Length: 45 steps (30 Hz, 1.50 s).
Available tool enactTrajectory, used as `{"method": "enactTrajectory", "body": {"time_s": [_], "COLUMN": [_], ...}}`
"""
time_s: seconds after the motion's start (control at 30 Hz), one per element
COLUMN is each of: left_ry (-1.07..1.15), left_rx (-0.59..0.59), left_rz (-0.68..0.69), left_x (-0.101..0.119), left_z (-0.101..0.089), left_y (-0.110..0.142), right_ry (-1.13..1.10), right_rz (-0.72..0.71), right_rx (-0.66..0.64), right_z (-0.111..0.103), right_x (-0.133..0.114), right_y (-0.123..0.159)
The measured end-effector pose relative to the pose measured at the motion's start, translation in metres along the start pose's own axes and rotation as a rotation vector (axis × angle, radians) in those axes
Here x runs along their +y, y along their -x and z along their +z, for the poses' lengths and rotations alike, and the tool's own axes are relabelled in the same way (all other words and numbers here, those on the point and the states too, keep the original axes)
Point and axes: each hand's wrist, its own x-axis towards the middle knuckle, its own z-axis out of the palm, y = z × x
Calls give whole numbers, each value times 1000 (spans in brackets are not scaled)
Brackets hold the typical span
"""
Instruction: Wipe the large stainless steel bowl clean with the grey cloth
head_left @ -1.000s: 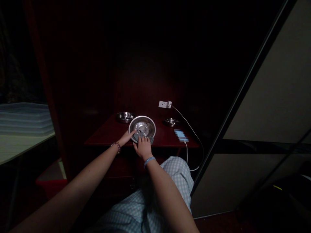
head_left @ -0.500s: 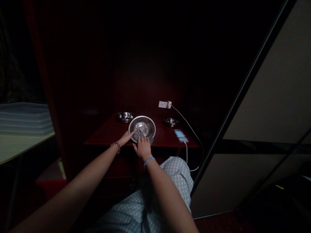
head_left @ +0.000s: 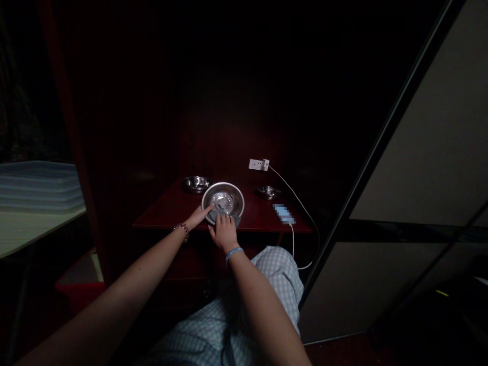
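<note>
A shiny steel bowl is tilted toward me above the front part of a dark red shelf. My left hand grips its left rim, with the thumb over the inside and the other fingers hidden behind. A grey cloth lies over the bowl's near edge. My right hand presses that cloth against the inside near the rim, its fingers bent over it.
Behind the bowl to the left sits another steel bowl; a steel dish is at the right. A blurred-out phone has a white cable running to a wall socket. Stacked clear trays stand on a pale table at far left.
Both hands, the cloth and the tilted bowl stay in nearly the same place. Only tiny shifts of the right hand show.
</note>
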Motion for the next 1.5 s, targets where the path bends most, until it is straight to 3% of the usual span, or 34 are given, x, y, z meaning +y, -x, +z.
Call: {"method": "enactTrajectory", "body": {"time_s": [0.6, 1.17, 1.5], "left_ry": [-31, -9, -17], "left_rx": [1, 19, 23], "left_rz": [14, -39, 8], "left_x": [12, 9, 2], "left_z": [1, 0, 0], "left_y": [7, 6, 1], "right_ry": [-8, -178, -98], "right_rz": [-16, -152, -58], "right_rx": [-3, 48, -5], "right_z": [-4, -1, -20], "right_x": [-1, 2, 1], "right_y": [2, -2, -5]}}
